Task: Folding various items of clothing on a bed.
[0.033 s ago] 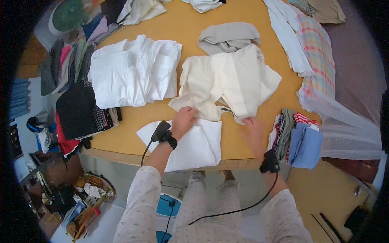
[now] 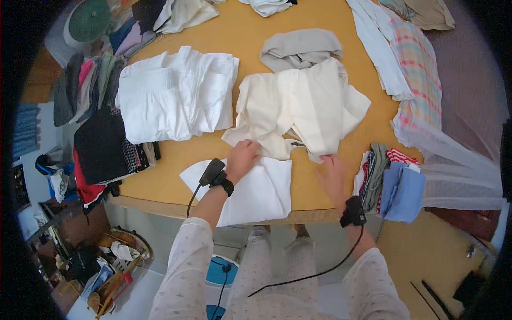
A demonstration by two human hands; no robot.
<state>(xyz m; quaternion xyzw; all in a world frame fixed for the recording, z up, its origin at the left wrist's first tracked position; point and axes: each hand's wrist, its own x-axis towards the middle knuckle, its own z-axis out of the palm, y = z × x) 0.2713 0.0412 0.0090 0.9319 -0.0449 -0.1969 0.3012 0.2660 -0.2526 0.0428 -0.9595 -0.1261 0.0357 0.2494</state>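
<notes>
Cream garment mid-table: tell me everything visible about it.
The cream garment looks like plain, matte woven cloth, creased, with two leg-like panels parting toward the near edge and a small dark patch there. It lies spread but rumpled on the yellow table, its far side meeting the grey cloth. The left hand and right hand are at its near edge; their grip is unclear.

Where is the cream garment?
In the head view, the cream garment lies right of centre, below the grey cloth, with the left hand and right hand at its near edge.
</notes>
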